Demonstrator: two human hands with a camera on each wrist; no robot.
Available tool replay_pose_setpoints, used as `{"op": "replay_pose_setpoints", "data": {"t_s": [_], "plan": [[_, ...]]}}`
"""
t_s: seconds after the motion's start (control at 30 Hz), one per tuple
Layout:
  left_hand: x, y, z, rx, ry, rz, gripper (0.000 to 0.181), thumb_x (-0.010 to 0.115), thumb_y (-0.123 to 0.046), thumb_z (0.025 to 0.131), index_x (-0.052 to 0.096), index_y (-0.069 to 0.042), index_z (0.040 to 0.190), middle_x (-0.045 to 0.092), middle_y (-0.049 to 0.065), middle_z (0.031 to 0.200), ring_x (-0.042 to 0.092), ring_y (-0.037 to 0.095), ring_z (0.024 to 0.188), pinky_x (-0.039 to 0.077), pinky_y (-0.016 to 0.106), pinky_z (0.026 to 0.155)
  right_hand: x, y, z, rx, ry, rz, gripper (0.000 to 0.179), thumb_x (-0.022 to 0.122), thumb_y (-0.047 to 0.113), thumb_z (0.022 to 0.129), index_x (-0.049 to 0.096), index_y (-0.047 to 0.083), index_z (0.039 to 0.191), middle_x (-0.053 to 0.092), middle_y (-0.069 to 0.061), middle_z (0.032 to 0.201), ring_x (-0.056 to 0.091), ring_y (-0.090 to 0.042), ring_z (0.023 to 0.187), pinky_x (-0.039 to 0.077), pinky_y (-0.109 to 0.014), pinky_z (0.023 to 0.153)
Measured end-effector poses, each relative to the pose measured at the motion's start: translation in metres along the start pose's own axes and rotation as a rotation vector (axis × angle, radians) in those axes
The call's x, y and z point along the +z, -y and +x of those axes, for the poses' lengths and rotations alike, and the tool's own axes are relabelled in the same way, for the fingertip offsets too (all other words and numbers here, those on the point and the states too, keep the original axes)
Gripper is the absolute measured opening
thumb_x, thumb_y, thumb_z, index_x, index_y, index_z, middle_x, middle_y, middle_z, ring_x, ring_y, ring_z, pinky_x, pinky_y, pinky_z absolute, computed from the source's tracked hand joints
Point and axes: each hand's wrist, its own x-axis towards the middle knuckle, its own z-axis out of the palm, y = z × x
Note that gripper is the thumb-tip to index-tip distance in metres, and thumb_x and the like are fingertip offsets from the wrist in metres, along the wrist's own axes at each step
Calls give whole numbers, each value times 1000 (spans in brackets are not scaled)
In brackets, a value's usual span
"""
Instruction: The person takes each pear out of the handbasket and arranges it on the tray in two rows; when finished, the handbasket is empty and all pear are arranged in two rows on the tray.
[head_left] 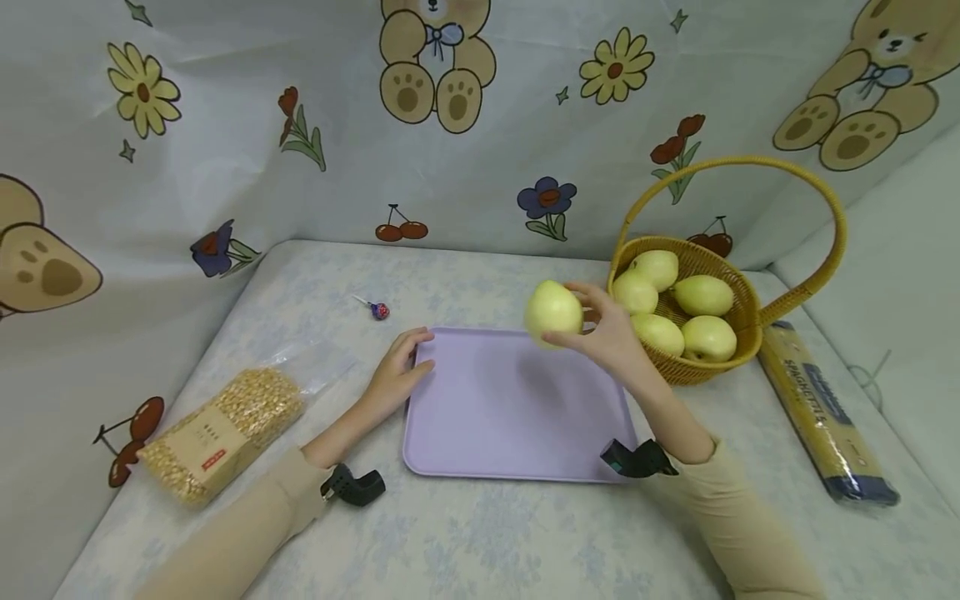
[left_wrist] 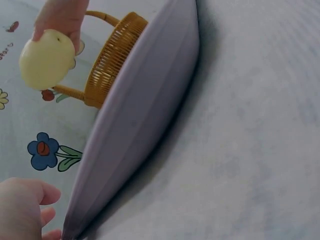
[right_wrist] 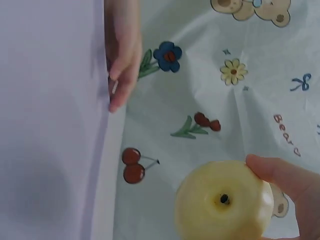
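Observation:
My right hand (head_left: 606, 332) holds a pale yellow-green pear (head_left: 553, 312) between thumb and fingers, raised over the far right part of a lilac tray (head_left: 510, 408). Seen from the right wrist, the dark dimple of this pear (right_wrist: 224, 200) faces the camera, with the thumb against its side. My left hand (head_left: 397, 371) is at the tray's far left corner, its loosely bent fingers and thumb touching the rim. To the right, a yellow wicker basket (head_left: 738, 292) with a tall handle contains several more pears (head_left: 703, 296).
A bag of corn kernels (head_left: 225, 429) lies left of the tray. Behind my left hand is a small wrapped lollipop (head_left: 378, 311). A spaghetti pack (head_left: 825, 408) lies right of the basket. A patterned cloth (head_left: 337, 192) hangs behind the table.

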Motion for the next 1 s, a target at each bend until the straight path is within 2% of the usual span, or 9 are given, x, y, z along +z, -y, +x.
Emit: {"op": "replay_pose_setpoints", "data": {"t_s": [0.1, 0.23, 0.43, 0.57, 0.73, 0.87, 1.0], "plan": [[1, 0, 2, 6, -2, 14, 43, 57, -8, 92, 49, -1, 133, 37, 15, 148, 33, 30, 140, 26, 44, 119, 21, 2, -1, -10, 32, -6, 75, 81, 20, 73, 45, 6, 138, 57, -21, 130, 61, -33, 104, 53, -32, 81], [1, -2, 4, -4, -13, 36, 42, 57, -8, 92, 49, -2, 132, 38, 14, 148, 36, 30, 139, 29, 43, 118, 48, 3, 1, 23, 80, -9, 75, 81, 22, 73, 45, 7, 137, 58, -21, 129, 60, -34, 106, 54, -39, 82], [0, -4, 3, -40, -31, 42, 41, 56, -8, 91, 50, -2, 131, 40, 14, 147, 39, 30, 137, 33, 43, 116, 82, 7, 8, 100, 151, 30, 74, 79, 24, 74, 44, 7, 137, 57, -22, 126, 58, -34, 106, 52, -39, 83], [-1, -4, 2, -49, -44, 34, 40, 57, -7, 91, 51, -1, 130, 41, 15, 146, 39, 31, 137, 34, 44, 116, 101, 10, 15, 126, 156, 52, 75, 79, 24, 74, 43, 6, 138, 56, -22, 127, 58, -34, 107, 53, -41, 85], [0, -4, 2, -51, -40, 29, 39, 56, -7, 91, 51, -1, 130, 41, 16, 146, 39, 31, 137, 34, 43, 116, 117, 6, 21, 146, 151, 50, 76, 78, 26, 76, 41, 4, 138, 56, -22, 128, 58, -34, 110, 54, -44, 87], [1, -3, 2, -57, -40, 32, 39, 57, -8, 92, 52, -2, 130, 42, 15, 146, 40, 30, 137, 34, 42, 116, 122, 4, 21, 153, 166, 58, 80, 76, 27, 78, 36, 3, 142, 52, -22, 133, 56, -35, 114, 53, -46, 89], [0, -2, 3, -53, -45, 39, 39, 57, -8, 91, 52, -1, 129, 42, 15, 145, 41, 31, 136, 35, 43, 115, 123, 1, 21, 111, 203, 27, 85, 74, 29, 80, 27, 7, 147, 44, -24, 137, 55, -36, 116, 53, -49, 92]]}}
